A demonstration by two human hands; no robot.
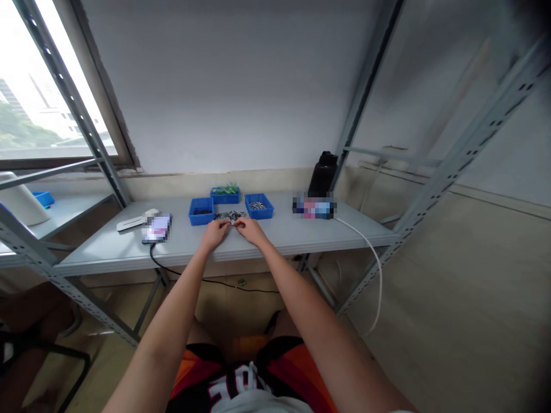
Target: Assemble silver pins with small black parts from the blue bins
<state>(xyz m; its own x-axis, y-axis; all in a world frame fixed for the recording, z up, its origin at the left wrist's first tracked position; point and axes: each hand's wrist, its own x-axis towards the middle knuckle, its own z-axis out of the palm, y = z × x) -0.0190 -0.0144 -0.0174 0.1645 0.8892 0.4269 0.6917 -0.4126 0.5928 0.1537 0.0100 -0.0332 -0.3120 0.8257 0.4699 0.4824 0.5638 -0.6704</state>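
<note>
My left hand and my right hand meet close together over the shelf's front part, fingers pinched on something too small to make out. Just behind them lies a pile of small dark and silvery parts. A blue bin with dark contents stands to the left of the pile. To its right is a blue bin of small metallic pieces. Behind, a third blue bin holds green pieces.
A phone with a black cable and a white object lie at the left. On the right are a black bottle and a blurred device with a white cable. Metal posts frame the grey shelf.
</note>
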